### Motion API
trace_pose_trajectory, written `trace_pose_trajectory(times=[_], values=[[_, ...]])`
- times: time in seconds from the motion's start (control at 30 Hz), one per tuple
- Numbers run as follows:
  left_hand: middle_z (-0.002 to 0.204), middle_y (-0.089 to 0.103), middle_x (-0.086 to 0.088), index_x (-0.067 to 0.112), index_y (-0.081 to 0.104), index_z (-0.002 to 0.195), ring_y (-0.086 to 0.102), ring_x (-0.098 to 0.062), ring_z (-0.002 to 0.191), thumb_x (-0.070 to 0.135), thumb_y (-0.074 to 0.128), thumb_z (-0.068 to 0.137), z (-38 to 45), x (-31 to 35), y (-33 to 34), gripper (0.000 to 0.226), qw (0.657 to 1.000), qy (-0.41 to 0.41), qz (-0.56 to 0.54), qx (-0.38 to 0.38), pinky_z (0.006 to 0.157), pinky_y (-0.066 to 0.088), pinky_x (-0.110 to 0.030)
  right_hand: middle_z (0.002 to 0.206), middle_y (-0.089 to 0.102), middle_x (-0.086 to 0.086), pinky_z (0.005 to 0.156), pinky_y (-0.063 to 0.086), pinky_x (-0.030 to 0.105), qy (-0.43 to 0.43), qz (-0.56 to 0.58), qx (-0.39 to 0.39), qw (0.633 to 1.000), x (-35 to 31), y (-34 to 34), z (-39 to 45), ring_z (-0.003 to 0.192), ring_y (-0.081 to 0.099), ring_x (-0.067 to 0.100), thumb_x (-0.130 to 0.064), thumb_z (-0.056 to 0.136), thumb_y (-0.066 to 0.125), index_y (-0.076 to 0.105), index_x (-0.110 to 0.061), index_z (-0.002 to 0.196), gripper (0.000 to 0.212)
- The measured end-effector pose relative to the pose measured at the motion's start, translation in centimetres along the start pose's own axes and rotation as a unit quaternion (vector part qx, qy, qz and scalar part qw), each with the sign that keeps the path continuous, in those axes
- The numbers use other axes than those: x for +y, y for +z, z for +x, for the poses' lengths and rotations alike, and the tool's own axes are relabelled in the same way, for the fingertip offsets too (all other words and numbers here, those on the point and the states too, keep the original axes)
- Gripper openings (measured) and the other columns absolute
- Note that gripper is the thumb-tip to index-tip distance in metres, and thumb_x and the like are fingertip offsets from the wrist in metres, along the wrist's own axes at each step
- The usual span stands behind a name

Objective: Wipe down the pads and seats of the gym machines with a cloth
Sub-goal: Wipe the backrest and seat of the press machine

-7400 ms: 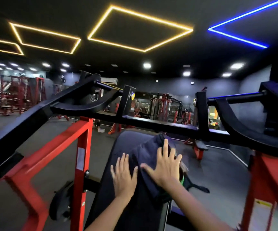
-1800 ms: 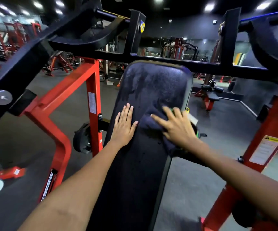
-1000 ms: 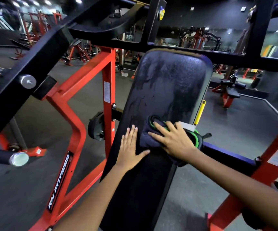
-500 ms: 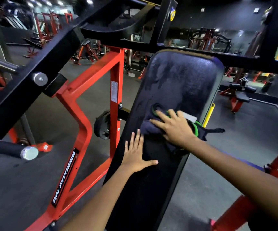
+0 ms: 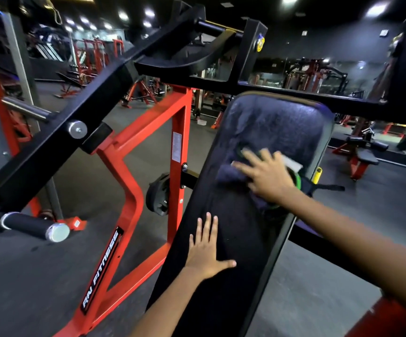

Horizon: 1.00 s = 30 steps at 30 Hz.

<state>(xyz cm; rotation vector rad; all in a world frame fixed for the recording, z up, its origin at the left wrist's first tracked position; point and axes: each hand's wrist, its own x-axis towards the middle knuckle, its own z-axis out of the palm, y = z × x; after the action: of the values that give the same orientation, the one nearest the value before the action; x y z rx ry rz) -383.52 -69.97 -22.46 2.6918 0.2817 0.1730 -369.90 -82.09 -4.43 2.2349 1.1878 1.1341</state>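
We see a long black pad (image 5: 265,132) tilted up between the red frame (image 5: 146,147) and black arms (image 5: 51,142) of a gym machine, its upper part streaked with damp. Our right hand (image 5: 267,176) lies flat, fingers spread, pressing a dark cloth (image 5: 228,175) onto the middle of the pad; the hand is blurred. Our left hand (image 5: 206,249) rests lower on the pad, released and flat, apart from the cloth. Around us the dark floor (image 5: 367,215) carries more red machines, with a bench (image 5: 365,154) at right and round ceiling lights (image 5: 287,0) above.
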Motion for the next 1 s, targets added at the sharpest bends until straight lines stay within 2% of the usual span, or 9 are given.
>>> trace_pose_trajectory(times=[0.1, 0.17, 0.3, 0.4, 0.47, 0.63, 0.77, 0.9, 1.0], values=[[0.141, -0.047, 0.006, 0.024, -0.038, 0.135, -0.039, -0.02, 0.133, 0.065, 0.062, 0.076, -0.8, 0.1, 0.7, 0.123, 1.0, -0.001, 0.0, -0.014, 0.116, -0.003, -0.049, 0.147, 0.038, 0.01, 0.091, 0.035, 0.05, 0.172, 0.044, 0.001, 0.984, 3.2, -1.7, 4.0, 0.119, 0.04, 0.04, -0.037, 0.077, 0.066, 0.046, -0.033, 0.138, 0.064], [0.141, -0.047, 0.006, 0.024, -0.038, 0.135, -0.039, -0.02, 0.133, 0.065, 0.061, 0.077, -0.9, 0.1, 0.8, 0.122, 1.0, -0.002, -0.006, -0.012, 0.116, -0.003, -0.05, 0.152, 0.028, 0.009, 0.098, 0.029, 0.052, 0.202, 0.055, -0.009, 0.978, 2.5, -2.3, 6.1, 0.127, 0.031, 0.039, -0.039, 0.084, 0.059, 0.037, -0.033, 0.143, 0.064], [0.142, -0.044, 0.008, 0.024, -0.035, 0.135, -0.036, -0.017, 0.132, 0.064, 0.062, 0.076, -1.4, 0.1, 0.9, 0.121, 1.0, -0.007, -0.007, -0.005, 0.116, 0.003, -0.05, 0.154, 0.025, 0.005, 0.101, 0.029, 0.05, 0.055, 0.059, -0.059, 0.995, -3.9, -0.6, 4.6, 0.128, 0.032, 0.036, -0.042, 0.084, 0.057, 0.037, -0.033, 0.142, 0.062], [0.141, -0.044, 0.01, 0.024, -0.033, 0.137, -0.03, -0.019, 0.139, 0.063, 0.063, 0.076, -1.9, -0.3, 1.3, 0.12, 1.0, -0.014, -0.002, -0.004, 0.116, 0.008, -0.05, 0.147, 0.04, 0.002, 0.09, 0.038, 0.044, -0.094, 0.017, -0.056, 0.994, -5.9, 0.8, 1.0, 0.117, 0.046, 0.032, -0.043, 0.08, 0.06, 0.046, -0.038, 0.136, 0.059], [0.141, -0.043, 0.01, 0.025, -0.032, 0.138, -0.028, -0.02, 0.141, 0.06, 0.064, 0.077, -2.1, -0.5, 1.6, 0.119, 1.0, -0.014, -0.004, -0.002, 0.116, 0.008, -0.05, 0.144, 0.044, 0.002, 0.089, 0.039, 0.044, -0.068, 0.01, -0.05, 0.996, -4.1, 0.3, 1.0, 0.115, 0.047, 0.033, -0.041, 0.076, 0.065, 0.048, -0.039, 0.134, 0.061], [0.143, -0.042, 0.011, 0.029, -0.032, 0.136, -0.03, -0.017, 0.139, 0.056, 0.064, 0.08, -2.2, -0.2, 1.8, 0.115, 1.0, -0.007, -0.017, 0.003, 0.117, 0.007, -0.047, 0.15, 0.029, 0.008, 0.099, 0.029, 0.051, 0.155, 0.056, -0.038, 0.986, 0.0, -1.6, 5.8, 0.128, 0.03, 0.038, -0.04, 0.082, 0.061, 0.038, -0.031, 0.142, 0.064], [0.145, -0.036, 0.012, 0.024, -0.029, 0.14, -0.02, -0.019, 0.145, 0.057, 0.061, 0.082, -2.9, -0.3, 2.5, 0.112, 0.999, -0.02, -0.036, 0.033, 0.118, 0.011, -0.046, 0.154, 0.023, 0.008, 0.105, 0.022, 0.054, 0.086, 0.093, -0.074, 0.989, -5.5, -0.8, 5.2, 0.134, 0.025, 0.038, -0.057, 0.088, 0.047, 0.038, -0.03, 0.141, 0.061], [0.144, -0.035, 0.012, 0.016, -0.028, 0.14, -0.015, -0.019, 0.146, 0.059, 0.055, 0.084, -3.7, -0.5, 3.8, 0.109, 0.996, -0.052, -0.059, 0.045, 0.118, 0.014, -0.045, 0.154, 0.027, 0.006, 0.1, 0.029, 0.047, -0.122, 0.05, -0.084, 0.988, -9.4, 0.6, 0.6, 0.129, 0.033, 0.035, -0.041, 0.088, 0.051, 0.041, -0.032, 0.14, 0.053], [0.145, -0.034, 0.013, 0.018, -0.025, 0.143, -0.015, -0.019, 0.146, 0.058, 0.057, 0.084, -3.7, -0.6, 4.0, 0.108, 0.995, -0.045, -0.071, 0.048, 0.118, 0.016, -0.046, 0.153, 0.028, 0.005, 0.098, 0.031, 0.047, -0.038, 0.038, -0.069, 0.996, -7.2, 0.5, 1.3, 0.126, 0.035, 0.035, -0.036, 0.085, 0.055, 0.04, -0.035, 0.139, 0.056]])
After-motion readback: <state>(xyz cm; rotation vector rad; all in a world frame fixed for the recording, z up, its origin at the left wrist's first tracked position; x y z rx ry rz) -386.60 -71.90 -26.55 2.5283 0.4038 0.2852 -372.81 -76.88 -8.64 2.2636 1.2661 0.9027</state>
